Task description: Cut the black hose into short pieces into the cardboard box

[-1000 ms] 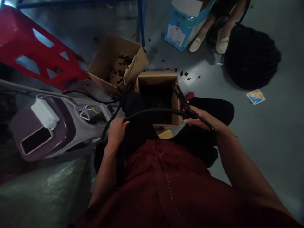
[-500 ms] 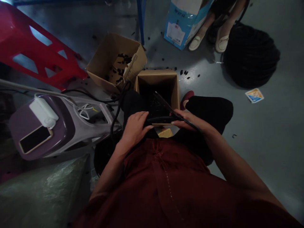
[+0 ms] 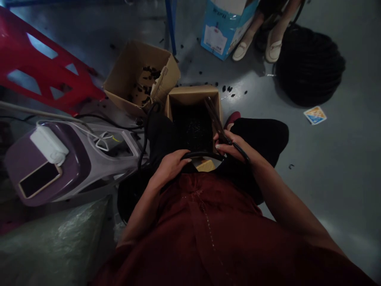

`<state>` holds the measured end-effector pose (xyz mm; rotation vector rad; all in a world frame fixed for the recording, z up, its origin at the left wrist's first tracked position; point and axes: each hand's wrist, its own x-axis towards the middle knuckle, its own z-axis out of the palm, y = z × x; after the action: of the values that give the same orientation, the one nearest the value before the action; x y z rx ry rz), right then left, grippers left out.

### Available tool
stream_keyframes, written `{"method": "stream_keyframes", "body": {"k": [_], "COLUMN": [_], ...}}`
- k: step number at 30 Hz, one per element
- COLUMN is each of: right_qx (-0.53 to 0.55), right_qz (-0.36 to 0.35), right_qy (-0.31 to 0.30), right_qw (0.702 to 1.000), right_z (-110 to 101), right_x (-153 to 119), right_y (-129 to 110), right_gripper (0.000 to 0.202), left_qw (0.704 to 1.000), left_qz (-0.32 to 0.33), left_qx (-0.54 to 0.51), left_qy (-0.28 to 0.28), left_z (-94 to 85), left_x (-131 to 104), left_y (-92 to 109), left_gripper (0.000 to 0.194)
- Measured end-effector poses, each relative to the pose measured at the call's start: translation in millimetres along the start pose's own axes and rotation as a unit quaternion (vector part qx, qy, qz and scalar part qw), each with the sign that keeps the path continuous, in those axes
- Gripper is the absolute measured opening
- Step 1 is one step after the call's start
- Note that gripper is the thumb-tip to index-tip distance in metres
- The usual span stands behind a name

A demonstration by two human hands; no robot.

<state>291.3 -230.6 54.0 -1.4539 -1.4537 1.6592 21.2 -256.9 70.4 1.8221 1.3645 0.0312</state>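
My left hand is closed around a black rubber-like hose, whose curved end reaches right across my lap. In my right hand is a pair of dark scissors, with blades pointing away from me and a black handle loop by my wrist. The hose end lies just below the right hand, apart from its fingers. Between my knees stands an open cardboard box, with many small black pieces inside, too dark to tell apart.
Left of it stands another cardboard box with scattered black pieces. A purple-topped stool carries a phone and white device. Ahead are a blue carton, another person's shoes and a black hose coil.
My right hand has let go of the hose end and lifted slightly away, still with the scissors. The hose now bows upward from my left hand. The view has shifted slightly.
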Motion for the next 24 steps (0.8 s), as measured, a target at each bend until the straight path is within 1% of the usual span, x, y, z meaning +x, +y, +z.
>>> {"method": "stream_keyframes", "body": {"k": [3, 4, 5, 8, 10, 14, 17, 20, 22, 24], "right_qx": [-0.023, -0.02, -0.01, 0.04, 0.069, 0.092, 0.082, 0.044, 0.027, 0.019], "right_qz": [-0.006, -0.001, 0.007, 0.021, 0.016, 0.005, -0.006, -0.011, -0.013, -0.015], "right_qy": [0.078, 0.092, 0.095, 0.071, 0.061, 0.067, 0.073, 0.072, 0.072, 0.064], "right_qw": [0.997, 0.996, 0.995, 0.996, 0.996, 0.993, 0.994, 0.996, 0.997, 0.998], "right_z": [4, 4, 4, 7, 11, 19, 21, 22, 23, 24], "right_x": [3, 3, 2, -1, -2, 1, 3, 5, 5, 6], "right_y": [10, 13, 16, 22, 24, 24, 25, 24, 24, 24], "right_gripper": [0.032, 0.033, 0.034, 0.035, 0.036, 0.044, 0.05, 0.046, 0.043, 0.041], "left_qw": [0.998, 0.998, 0.997, 0.995, 0.993, 0.989, 0.987, 0.986, 0.989, 0.994], "left_qz": [-0.01, -0.016, -0.02, -0.024, -0.025, -0.034, -0.036, -0.039, -0.03, -0.005], "left_qx": [-0.027, -0.03, -0.035, -0.058, -0.074, -0.092, -0.104, -0.112, -0.094, -0.042], "left_qy": [0.049, 0.06, 0.067, 0.075, 0.085, 0.11, 0.116, 0.118, 0.113, 0.1], "left_z": [3.3, 4.0, 4.7, 8.0, 10.6, 14.3, 16.5, 18.8, 18.9, 17.4], "left_x": [3, 3, 3, 2, 1, 3, 4, 4, 4, 4], "left_y": [-1, -3, -6, -11, -13, -16, -19, -22, -22, -16], "left_gripper": [0.034, 0.033, 0.033, 0.032, 0.033, 0.033, 0.033, 0.031, 0.032, 0.035]}}
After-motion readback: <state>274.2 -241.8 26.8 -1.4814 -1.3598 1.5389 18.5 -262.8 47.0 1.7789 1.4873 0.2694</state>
